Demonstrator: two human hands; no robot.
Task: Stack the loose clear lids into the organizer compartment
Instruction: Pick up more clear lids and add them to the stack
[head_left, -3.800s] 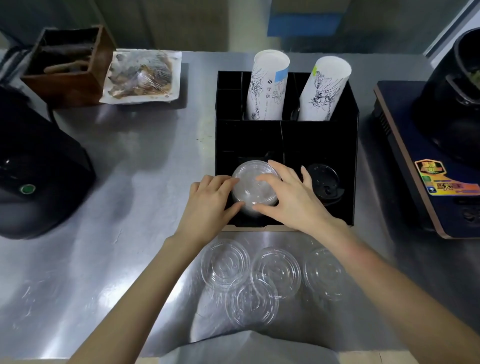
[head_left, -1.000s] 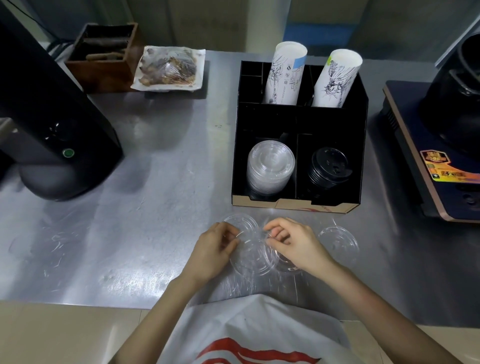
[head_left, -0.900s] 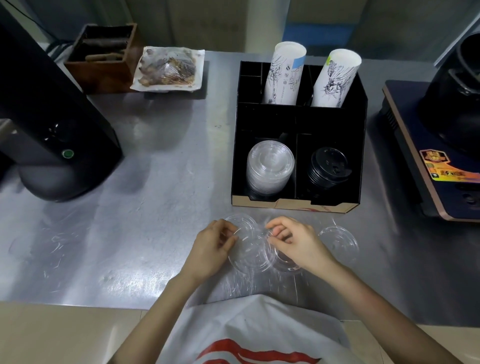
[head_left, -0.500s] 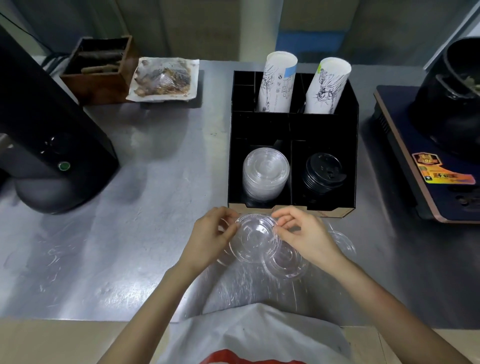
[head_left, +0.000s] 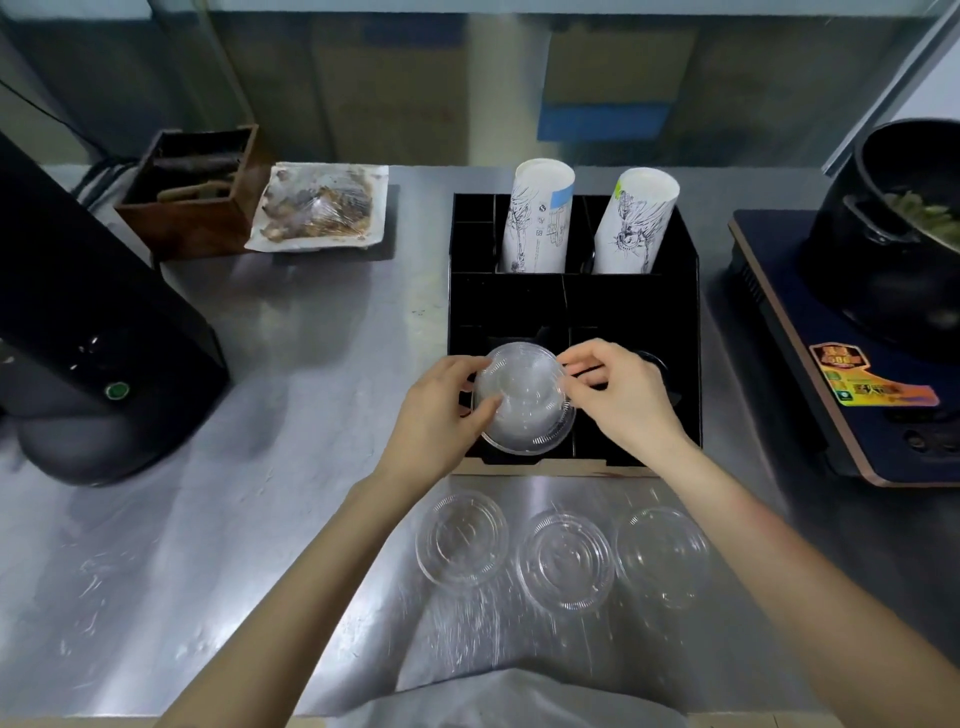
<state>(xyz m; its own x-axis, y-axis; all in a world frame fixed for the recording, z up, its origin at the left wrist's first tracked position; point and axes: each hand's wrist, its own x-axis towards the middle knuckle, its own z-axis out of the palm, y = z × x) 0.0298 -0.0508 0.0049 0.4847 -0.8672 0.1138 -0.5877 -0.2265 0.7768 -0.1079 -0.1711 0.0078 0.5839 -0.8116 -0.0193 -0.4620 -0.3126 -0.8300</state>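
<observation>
A clear lid (head_left: 522, 400) sits on top of the lid stack in the front-left compartment of the black organizer (head_left: 571, 304). My left hand (head_left: 436, 421) grips its left edge and my right hand (head_left: 621, 397) pinches its right edge. Three loose clear lids lie on the steel counter in front of the organizer: a left lid (head_left: 461, 538), a middle lid (head_left: 565, 566) and a right lid (head_left: 662, 556). The stack beneath the held lid is mostly hidden. My right hand covers the black lids in the front-right compartment.
Two rolled white paper-cup sleeves (head_left: 540, 215) stand in the organizer's back slots. A black machine (head_left: 88, 332) stands at left, a brown box (head_left: 195, 189) and a wrapped food tray (head_left: 322, 208) at the back, an induction cooker (head_left: 852, 364) with a black pot (head_left: 904, 228) at right.
Both hands lifted one clear lid off the counter and carried it forward onto the stack in the organizer's front-left compartment. Three loose lids stay on the counter.
</observation>
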